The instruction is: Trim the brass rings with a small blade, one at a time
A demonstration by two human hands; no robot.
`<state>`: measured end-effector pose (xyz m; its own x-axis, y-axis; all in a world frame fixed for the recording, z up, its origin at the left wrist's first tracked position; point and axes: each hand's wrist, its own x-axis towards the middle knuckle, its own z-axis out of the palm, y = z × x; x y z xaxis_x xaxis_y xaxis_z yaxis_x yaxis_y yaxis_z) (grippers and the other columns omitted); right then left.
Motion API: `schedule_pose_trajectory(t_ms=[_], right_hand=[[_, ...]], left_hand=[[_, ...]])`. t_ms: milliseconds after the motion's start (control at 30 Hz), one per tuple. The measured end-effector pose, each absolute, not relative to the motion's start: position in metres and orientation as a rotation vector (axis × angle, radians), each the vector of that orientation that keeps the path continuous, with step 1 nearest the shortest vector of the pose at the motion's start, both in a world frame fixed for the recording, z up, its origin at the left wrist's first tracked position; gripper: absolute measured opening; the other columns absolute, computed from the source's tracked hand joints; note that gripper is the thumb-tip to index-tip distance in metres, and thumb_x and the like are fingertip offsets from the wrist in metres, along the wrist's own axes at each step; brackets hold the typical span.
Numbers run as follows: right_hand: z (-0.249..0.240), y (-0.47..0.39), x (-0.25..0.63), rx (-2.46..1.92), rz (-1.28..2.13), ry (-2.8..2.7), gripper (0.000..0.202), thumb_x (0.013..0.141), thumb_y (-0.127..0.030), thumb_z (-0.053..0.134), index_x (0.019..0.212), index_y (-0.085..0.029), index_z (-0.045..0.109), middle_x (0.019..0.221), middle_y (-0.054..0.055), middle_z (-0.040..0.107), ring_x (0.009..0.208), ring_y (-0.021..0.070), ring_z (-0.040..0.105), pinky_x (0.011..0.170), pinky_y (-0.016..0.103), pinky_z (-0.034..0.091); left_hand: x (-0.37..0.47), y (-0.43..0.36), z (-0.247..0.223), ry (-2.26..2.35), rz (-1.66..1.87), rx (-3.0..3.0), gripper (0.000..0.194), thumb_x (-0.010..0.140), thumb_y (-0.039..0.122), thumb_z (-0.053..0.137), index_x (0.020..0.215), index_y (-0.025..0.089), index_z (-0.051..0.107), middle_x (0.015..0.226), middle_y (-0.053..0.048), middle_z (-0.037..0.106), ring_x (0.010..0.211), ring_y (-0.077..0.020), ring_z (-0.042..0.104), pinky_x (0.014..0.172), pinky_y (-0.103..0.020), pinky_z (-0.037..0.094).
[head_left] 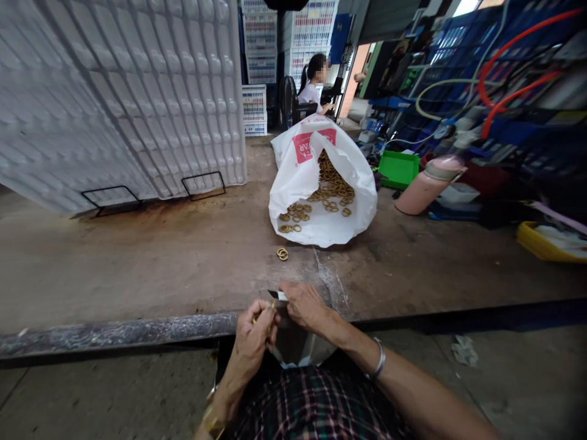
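Observation:
My left hand (255, 333) is closed at the table's front edge, pinching a brass-coloured ring (274, 303) that shows only in part. Close beside it, my right hand (305, 305) is wrapped round a small knife (280, 296) with a pale handle; its dark blade points left, just above the left fingertips. Whether blade and ring touch, I cannot tell. A little beyond the hands, a couple of loose brass rings (282, 254) lie on the table. Farther back, a white plastic bag (293, 183) lies on its side, its mouth towards me, with many brass rings (332, 177) inside.
White ribbed plastic trays (183, 91) stand on the wooden table (183, 263) at left, near black wire stands (204, 184). At right are a pink bottle (419, 189), a green tray (398, 170) and a yellow basket (545, 244). A person (312, 88) sits beyond the bag.

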<state>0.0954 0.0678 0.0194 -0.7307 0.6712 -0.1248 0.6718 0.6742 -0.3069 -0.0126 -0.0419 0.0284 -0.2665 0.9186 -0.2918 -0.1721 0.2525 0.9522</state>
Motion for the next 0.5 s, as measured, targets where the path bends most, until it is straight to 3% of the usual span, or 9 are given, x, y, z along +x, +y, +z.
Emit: schedule_pose_trajectory(t_ms=[167,333,500], right_hand=[[0.012,0.099,0.1,1.444,-0.389,2.823,0.027,0.073,-0.008,0.041,0.096,-0.015,0.054,0.076,0.009,0.064,0.068,0.0182,0.058,0.06,0.025,0.034],[0.003,0.126,0.089,1.511,-0.414,3.068,0.024,0.08,-0.014,0.041,0.102,-0.017,0.05,0.097,0.007,0.061,0.085,0.018,0.056,0.069,0.025,0.037],[0.004,0.133,0.072,1.523,-0.306,3.02,0.025,0.084,-0.032,0.045,0.108,-0.022,0.047,0.103,0.005,0.056,0.082,0.019,0.057,0.066,0.028,0.039]], left_hand=[[-0.004,-0.063,0.029,1.312,0.873,0.852,0.031,0.077,0.045,0.052,0.066,0.017,0.054,0.042,0.006,0.043,0.037,-0.0064,0.035,0.038,-0.018,0.025],[-0.002,-0.07,-0.034,1.331,0.8,0.56,0.036,0.065,0.052,0.06,0.061,0.017,0.05,0.051,0.002,0.054,0.034,-0.0055,0.035,0.036,-0.019,0.02],[0.007,-0.058,-0.084,1.444,0.815,0.412,0.044,0.064,0.056,0.059,0.052,0.014,0.059,0.038,0.003,0.044,0.033,-0.0072,0.033,0.038,-0.021,0.019]])
